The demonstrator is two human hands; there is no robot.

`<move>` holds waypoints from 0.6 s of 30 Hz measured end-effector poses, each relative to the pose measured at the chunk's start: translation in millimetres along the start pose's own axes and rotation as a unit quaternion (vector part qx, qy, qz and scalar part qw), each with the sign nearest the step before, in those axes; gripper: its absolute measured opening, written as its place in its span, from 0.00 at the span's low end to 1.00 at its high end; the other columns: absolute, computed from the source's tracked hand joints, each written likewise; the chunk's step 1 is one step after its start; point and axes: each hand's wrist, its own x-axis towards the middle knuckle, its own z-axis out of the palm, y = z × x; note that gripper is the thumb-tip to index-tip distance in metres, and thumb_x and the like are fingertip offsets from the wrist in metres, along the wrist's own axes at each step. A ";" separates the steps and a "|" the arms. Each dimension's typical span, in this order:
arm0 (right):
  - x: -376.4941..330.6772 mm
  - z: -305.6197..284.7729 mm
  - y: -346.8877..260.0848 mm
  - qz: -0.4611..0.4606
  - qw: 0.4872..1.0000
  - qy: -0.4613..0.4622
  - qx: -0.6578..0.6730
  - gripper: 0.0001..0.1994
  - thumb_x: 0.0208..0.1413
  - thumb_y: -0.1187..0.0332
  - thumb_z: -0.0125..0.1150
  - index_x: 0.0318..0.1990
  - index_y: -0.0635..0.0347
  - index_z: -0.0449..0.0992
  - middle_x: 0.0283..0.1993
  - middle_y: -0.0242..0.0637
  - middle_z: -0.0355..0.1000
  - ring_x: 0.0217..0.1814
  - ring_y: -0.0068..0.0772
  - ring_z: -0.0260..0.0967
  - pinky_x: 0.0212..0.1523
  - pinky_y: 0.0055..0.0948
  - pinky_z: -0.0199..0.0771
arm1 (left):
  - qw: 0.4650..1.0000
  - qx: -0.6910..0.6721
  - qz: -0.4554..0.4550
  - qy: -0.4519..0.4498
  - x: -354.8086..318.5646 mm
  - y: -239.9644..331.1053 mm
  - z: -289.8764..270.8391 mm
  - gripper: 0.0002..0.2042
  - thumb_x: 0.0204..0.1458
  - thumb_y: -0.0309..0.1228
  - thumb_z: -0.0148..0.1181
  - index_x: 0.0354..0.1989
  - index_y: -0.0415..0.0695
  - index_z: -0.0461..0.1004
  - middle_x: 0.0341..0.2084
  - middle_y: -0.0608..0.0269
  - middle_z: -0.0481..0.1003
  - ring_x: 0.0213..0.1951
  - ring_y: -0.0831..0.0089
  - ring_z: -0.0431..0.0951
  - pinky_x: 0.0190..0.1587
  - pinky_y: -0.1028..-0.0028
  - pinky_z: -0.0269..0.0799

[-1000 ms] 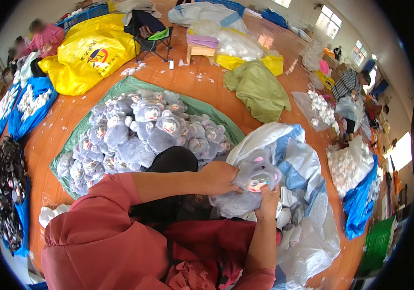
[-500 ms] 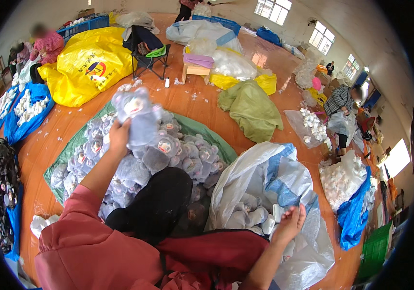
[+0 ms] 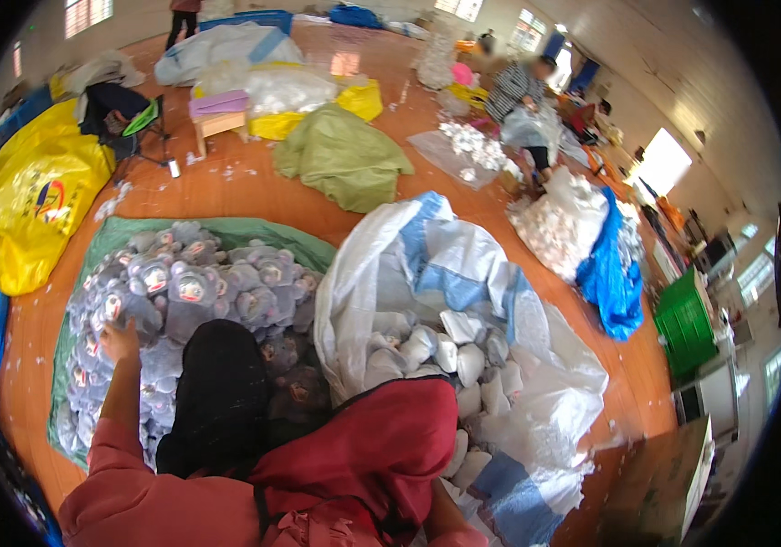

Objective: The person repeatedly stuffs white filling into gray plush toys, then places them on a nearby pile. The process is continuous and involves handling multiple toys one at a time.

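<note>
A heap of grey plush toys with light faces lies on a green sheet in front of me and to the left. My left hand is at the left side of the heap, its fingers closed against the lower end of one grey plush toy. Beside the heap on the right, a white and blue woven sack gapes wide. Inside it are several grey and white stuffed pieces. Only part of my right arm shows at the lower edge; the hand is out of sight.
A dark green cloth heap, a small wooden stool and a folding chair stand beyond. Yellow sacking lies left. At right are a blue bag, a green crate and a cardboard box. A person sits farther back.
My view has swung to the right. My left hand has come down from above the heap with the plush toy. My right hand has dropped from beside the sack out of view.
</note>
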 end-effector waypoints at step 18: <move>-14.8 1.2 9.1 0.036 0.995 0.040 -0.082 0.23 0.50 0.61 0.65 0.53 0.60 0.70 0.45 0.46 0.73 0.47 0.48 0.71 0.46 0.40 0.71 | 0.874 -0.342 0.345 0.001 -82.9 157.3 -123.0 0.30 0.46 0.21 0.65 0.60 0.40 0.64 0.55 0.45 0.64 0.59 0.48 0.64 0.61 0.58 0.61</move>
